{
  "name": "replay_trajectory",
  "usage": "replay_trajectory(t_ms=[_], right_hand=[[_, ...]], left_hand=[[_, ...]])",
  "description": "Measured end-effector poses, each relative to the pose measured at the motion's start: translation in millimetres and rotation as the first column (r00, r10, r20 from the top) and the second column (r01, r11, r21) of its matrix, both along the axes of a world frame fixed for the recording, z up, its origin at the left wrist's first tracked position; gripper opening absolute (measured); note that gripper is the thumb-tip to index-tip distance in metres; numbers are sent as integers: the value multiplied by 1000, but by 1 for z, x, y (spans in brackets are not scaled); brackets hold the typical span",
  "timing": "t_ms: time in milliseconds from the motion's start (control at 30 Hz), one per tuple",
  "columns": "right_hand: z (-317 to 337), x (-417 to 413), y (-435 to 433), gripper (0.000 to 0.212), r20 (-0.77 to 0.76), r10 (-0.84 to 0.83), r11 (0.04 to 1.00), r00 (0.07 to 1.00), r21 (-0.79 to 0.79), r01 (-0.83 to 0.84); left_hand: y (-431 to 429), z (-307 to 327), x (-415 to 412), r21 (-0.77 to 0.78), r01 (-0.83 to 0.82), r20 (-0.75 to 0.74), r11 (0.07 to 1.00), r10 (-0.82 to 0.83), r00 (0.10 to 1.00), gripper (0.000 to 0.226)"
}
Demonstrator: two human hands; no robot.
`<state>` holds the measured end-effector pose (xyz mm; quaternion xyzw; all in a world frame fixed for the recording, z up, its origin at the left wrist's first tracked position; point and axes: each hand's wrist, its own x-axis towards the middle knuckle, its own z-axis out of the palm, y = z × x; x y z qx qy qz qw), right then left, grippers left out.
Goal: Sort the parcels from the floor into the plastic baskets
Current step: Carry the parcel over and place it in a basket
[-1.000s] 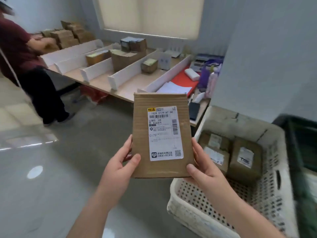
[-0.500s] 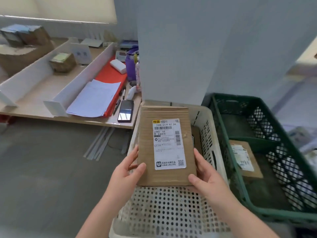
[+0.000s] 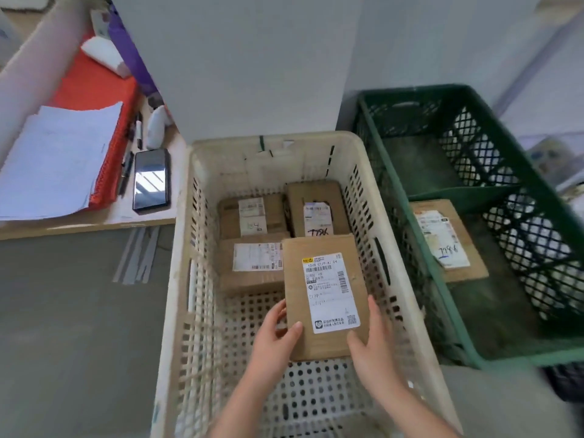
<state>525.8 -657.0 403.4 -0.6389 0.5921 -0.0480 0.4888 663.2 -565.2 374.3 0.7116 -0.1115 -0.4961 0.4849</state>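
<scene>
I hold a flat brown cardboard parcel (image 3: 325, 346) with a white shipping label between both hands, inside the cream plastic basket (image 3: 189, 248). My left hand (image 3: 275, 336) grips its lower left edge, thumb on top. My right hand (image 3: 371, 343) grips its lower right edge. Three brown labelled parcels lie at the far end of this basket: one (image 3: 251, 213) at the back left, one (image 3: 316, 207) at the back right, one (image 3: 249, 270) in front of them. The held parcel overlaps that front one.
A green plastic basket (image 3: 442, 279) stands right of the cream one and holds one labelled parcel (image 3: 445, 241). At the left a low table (image 3: 94, 222) carries white papers (image 3: 53, 159), a red folder, pens and a dark phone (image 3: 151, 180). A white pillar (image 3: 237, 58) rises behind the baskets. Grey floor (image 3: 63, 327) lies at the left.
My view has swung right and down over the baskets. Both hands have lowered the parcel from chest height into the cream basket, close to the parcels lying there.
</scene>
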Motion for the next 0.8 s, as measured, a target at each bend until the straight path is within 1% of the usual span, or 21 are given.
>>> replay_trajectory(t_ms=[33,100,167,267,433,533,667,800], right_hand=[[-9,-2,2,77,-91,42,998,995,-42,-46],[-27,-5,6,85,-214,104,988,971,-86,-125],[-42,-7,7,89,-291,154,975,944,-113,-194],[-59,-2,2,87,-389,197,959,900,-112,-259],[-90,9,-8,86,-405,204,968,891,-52,-245],[-110,7,-11,89,-397,182,974,900,-51,-220],[-133,3,-17,96,-384,197,975,902,-23,-223],[-156,0,-25,104,-350,210,977,913,42,-208]], left_hand=[[-1,-11,-2,9,9,-15,1000,-9,1000,44],[0,-29,-5,23,27,-35,999,-26,999,41],[-1,-46,-9,28,20,-47,999,-18,999,41],[-8,-66,-11,39,12,-40,999,-11,999,46],[-21,-96,-8,24,16,-56,1000,-15,998,39],[-24,-115,-11,34,17,-47,999,-16,999,40],[-34,-130,-18,45,13,34,999,-14,999,40],[-40,-144,-20,68,14,108,998,-22,994,48]])
